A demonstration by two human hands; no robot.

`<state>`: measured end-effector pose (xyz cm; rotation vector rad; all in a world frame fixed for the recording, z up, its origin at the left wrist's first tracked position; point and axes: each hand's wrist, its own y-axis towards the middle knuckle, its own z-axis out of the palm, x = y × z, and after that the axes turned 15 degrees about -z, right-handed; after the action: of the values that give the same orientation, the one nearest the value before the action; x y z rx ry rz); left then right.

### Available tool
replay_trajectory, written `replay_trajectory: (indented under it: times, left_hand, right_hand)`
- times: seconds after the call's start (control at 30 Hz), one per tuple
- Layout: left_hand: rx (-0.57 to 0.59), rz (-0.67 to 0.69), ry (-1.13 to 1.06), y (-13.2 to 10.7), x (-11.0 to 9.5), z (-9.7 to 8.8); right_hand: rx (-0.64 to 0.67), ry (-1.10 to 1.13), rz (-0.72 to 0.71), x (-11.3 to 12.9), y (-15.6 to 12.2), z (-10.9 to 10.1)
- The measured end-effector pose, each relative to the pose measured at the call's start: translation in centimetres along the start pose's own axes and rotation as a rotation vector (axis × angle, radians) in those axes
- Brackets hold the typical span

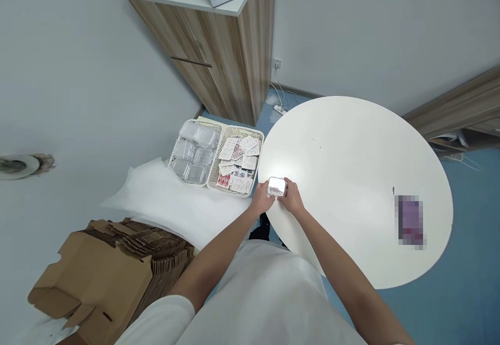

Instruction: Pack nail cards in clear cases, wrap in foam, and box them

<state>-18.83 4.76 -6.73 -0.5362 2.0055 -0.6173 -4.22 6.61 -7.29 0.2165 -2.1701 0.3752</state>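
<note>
Between my two hands, at the left edge of the white round table (351, 147), is a small clear plastic box (277, 186). Its top reflects bright light, and something small and pinkish shows along its near side. My left hand (263, 198) grips the box's left side, and my right hand (292, 197) has its fingers closed round the right side. Just left of my hands a white basket (253, 135) holds several printed cards (240, 162), some with red or purple pictures. The basket beside it (172, 149) contains several clear plastic boxes (195, 152).
A pixelated purple item (411, 220) lies on the table's right side. White sheeting (175, 204) and a stack of flattened cardboard boxes (105, 277) are at lower left. A wooden cabinet (234, 58) stands behind the baskets, and a power strip (280, 110) lies on the floor.
</note>
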Motion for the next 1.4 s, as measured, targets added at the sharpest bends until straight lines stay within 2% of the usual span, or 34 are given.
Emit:
replay_trajectory:
  times: [0.23,0.43,0.73,0.9,1.2,1.4]
  left_hand:
    - [-0.014,-0.033,-0.056,-0.1,0.7,0.5]
    - [-0.017,-0.075,-0.107,-0.2,1.1,0.8]
    - [-0.052,-0.030,-0.164,0.9,0.2,0.6]
    - [-0.046,-0.016,-0.150,1.0,0.0,0.4]
    - [-0.065,0.005,-0.122,0.4,-0.1,0.4]
    - [-0.102,-0.020,-0.145,-1.4,0.1,1.0]
  right_hand:
    - [-0.027,0.018,0.017,0.0,-0.5,0.6]
    - [-0.098,0.111,0.105,0.8,-1.4,1.1]
    - [-0.153,0.192,0.094,1.5,0.8,1.0]
    - [-0.160,0.210,0.090,1.7,1.1,1.0]
    - [-0.135,0.240,0.083,1.5,0.3,1.1]
    - [-0.104,0.234,0.060,1.3,-1.8,0.3]
